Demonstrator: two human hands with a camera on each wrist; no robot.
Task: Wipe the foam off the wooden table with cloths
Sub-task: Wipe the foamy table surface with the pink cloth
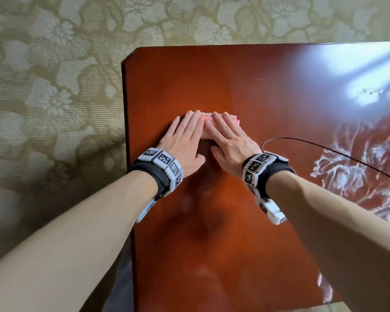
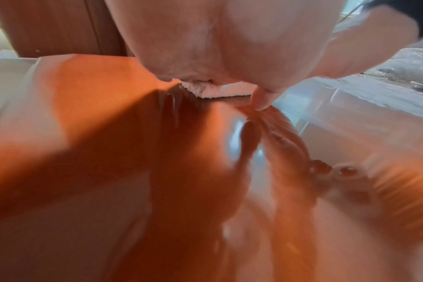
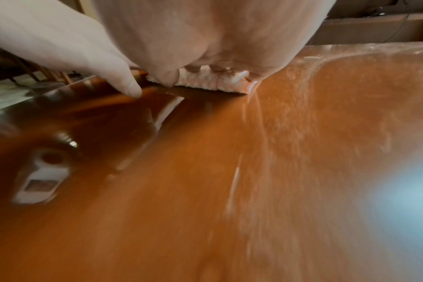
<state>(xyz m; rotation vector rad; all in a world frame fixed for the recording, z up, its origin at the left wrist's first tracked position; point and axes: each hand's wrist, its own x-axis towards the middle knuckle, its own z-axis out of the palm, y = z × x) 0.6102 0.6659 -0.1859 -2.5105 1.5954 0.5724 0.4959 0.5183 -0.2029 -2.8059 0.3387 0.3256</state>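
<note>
A small folded pale pink cloth (image 1: 207,118) lies on the glossy red-brown wooden table (image 1: 212,82), mostly hidden under both hands. My left hand (image 1: 185,134) lies flat on its left part with fingers straight. Beside it my right hand (image 1: 225,136) presses flat on the right part. The cloth's fluffy edge (image 2: 217,91) shows under the left palm, and the same cloth (image 3: 205,82) shows under the right palm. White foam (image 1: 356,172) is smeared over the table's right side, apart from the hands. Thin foam streaks (image 3: 278,124) trail from the cloth.
The table's left edge (image 1: 125,131) and far left corner border a patterned beige carpet (image 1: 54,86). A thin black cable (image 1: 324,147) arcs from my right wrist over the table. Bright window glare (image 1: 351,64) lies at the far right.
</note>
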